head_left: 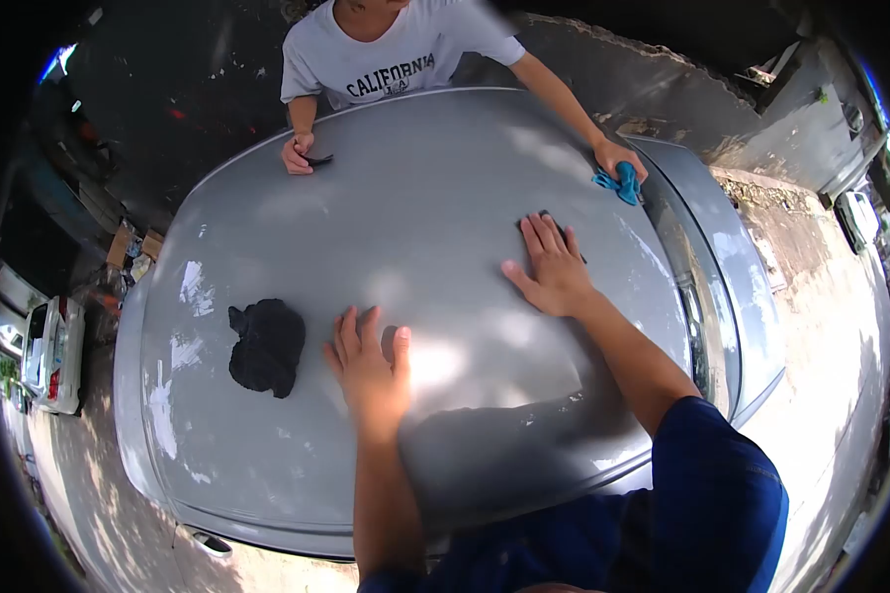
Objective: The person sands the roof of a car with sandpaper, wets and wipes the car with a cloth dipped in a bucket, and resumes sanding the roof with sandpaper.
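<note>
My left hand (pixel 374 366) is spread over the grey car roof (pixel 415 198), its fingers apart and nothing in it. To its left a crumpled black cloth (pixel 267 348) lies on the roof. Farther right, my right hand (pixel 552 265) presses palm down on a dark pad or cloth (pixel 556 225), which shows past the fingertips; most of it is hidden under the hand.
Across the roof stands a person in a white shirt (pixel 391 59), one hand holding a blue cloth (pixel 625 184), the other a small black item (pixel 318 160). The windshield (pixel 697 287) is at right. A white car (pixel 53 354) stands far left.
</note>
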`<state>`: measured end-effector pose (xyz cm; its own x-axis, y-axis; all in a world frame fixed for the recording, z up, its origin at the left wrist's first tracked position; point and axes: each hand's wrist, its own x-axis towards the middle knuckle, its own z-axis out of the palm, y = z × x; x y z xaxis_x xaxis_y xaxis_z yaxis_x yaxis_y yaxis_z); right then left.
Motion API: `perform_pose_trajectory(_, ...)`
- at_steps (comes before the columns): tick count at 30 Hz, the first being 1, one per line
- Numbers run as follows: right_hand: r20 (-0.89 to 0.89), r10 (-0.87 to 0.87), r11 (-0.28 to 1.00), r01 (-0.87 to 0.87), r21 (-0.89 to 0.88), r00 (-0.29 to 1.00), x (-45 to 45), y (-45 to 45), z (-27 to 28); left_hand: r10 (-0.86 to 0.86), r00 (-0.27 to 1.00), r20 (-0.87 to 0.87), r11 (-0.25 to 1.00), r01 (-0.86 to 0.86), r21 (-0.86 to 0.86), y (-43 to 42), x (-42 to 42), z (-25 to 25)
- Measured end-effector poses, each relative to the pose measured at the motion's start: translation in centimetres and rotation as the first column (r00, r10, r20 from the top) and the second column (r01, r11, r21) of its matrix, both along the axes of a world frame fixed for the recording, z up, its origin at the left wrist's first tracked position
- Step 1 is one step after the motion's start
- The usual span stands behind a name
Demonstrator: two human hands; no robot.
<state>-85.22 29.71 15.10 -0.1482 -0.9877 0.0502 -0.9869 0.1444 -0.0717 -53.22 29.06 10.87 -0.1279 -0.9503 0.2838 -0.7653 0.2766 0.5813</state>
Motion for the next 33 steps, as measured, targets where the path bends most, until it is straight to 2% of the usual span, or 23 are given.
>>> perform_pose_trajectory(1,-0.025,0.066,0.997,-0.065,0.037,0.998,1.2,1.3,0.4,0.008,1.000,0.005,1.000,-0.008,0.004,-0.2,0.1,0.0)
perform_pose_trajectory(2,0.055,0.083,0.996,-0.085,0.040,0.995,0.1,1.4,1.0,0.009,1.000,0.014,1.000,-0.010,0.022,0.2,0.1,-0.1)
perform_pose_trajectory(5,0.104,-0.130,0.991,0.133,-0.026,0.986,-6.1,-3.8,1.4,0.001,0.999,-0.034,0.999,0.001,0.046,0.2,-0.1,0.9)
perform_pose_trajectory(6,0.073,-0.195,0.980,0.198,-0.037,0.978,-5.3,-5.3,0.9,-0.006,1.000,-0.003,1.000,0.006,0.031,0.1,0.3,1.5)
perform_pose_trajectory(8,0.053,-0.005,1.000,0.004,0.007,0.999,-0.7,-1.9,0.2,-0.012,0.998,0.057,0.999,0.010,0.040,0.1,0.3,-0.1)
perform_pose_trajectory(10,0.062,0.211,0.975,-0.214,0.060,0.976,3.4,0.1,0.6,-0.103,0.991,0.085,0.994,0.105,-0.016,0.5,0.7,-1.5)
perform_pose_trajectory(12,0.109,0.350,0.924,-0.362,0.119,0.930,2.6,1.9,1.3,-0.146,0.978,0.150,0.989,0.148,0.000,2.0,3.1,-1.3)
perform_pose_trajectory(14,0.037,0.140,0.989,-0.142,0.040,0.989,-2.6,-1.5,1.0,-0.175,0.961,0.213,0.984,0.163,0.070,5.2,4.6,-0.7)
perform_pose_trajectory(16,0.028,-0.042,0.999,0.042,-0.011,0.999,-8.6,-5.9,0.7,-0.026,0.953,0.303,0.993,-0.009,0.114,8.9,7.6,-0.8)
perform_pose_trajectory(18,0.047,-0.104,0.994,0.105,-0.019,0.993,-13.0,-9.9,-0.3,0.145,0.934,0.328,0.970,-0.200,0.141,9.9,9.8,-0.8)
perform_pose_trajectory(20,0.005,-0.135,0.991,0.134,0.007,0.991,-13.4,-11.8,-0.2,0.374,0.877,0.301,0.877,-0.440,0.193,12.4,12.3,-1.8)
perform_pose_trajectory(22,-0.085,-0.150,0.987,0.154,0.039,0.985,-13.0,-12.8,-0.4,0.398,0.863,0.311,0.868,-0.464,0.176,12.8,12.4,-1.5)
perform_pose_trajectory(25,-0.108,-0.079,0.997,0.081,0.019,0.991,-15.2,-13.8,-2.9,0.486,0.808,0.335,0.801,-0.565,0.200,13.2,11.7,-1.2)
perform_pose_trajectory(26,-0.191,-0.041,0.999,0.043,0.010,0.981,-16.1,-14.3,-4.1,0.500,0.789,0.357,0.777,-0.590,0.217,13.1,11.7,-1.5)
perform_pose_trajectory(28,-0.108,-0.020,0.997,0.028,0.069,0.994,-13.5,-11.1,-0.8,0.555,0.764,0.329,0.705,-0.642,0.301,12.1,11.7,-1.0)
perform_pose_trajectory(29,-0.133,0.002,0.998,0.007,0.062,0.991,-13.0,-10.7,-0.9,0.565,0.766,0.306,0.685,-0.643,0.343,10.8,11.7,-0.6)
perform_pose_trajectory(31,-0.199,0.021,0.998,-0.010,0.057,0.980,-12.9,-9.7,-1.1,0.645,0.749,0.151,0.679,-0.653,0.335,6.9,12.5,1.1)
perform_pose_trajectory(33,-0.224,0.089,0.996,-0.079,0.053,0.971,-10.8,-6.2,0.8,0.674,0.733,-0.092,0.732,-0.648,0.209,1.6,13.8,1.7)
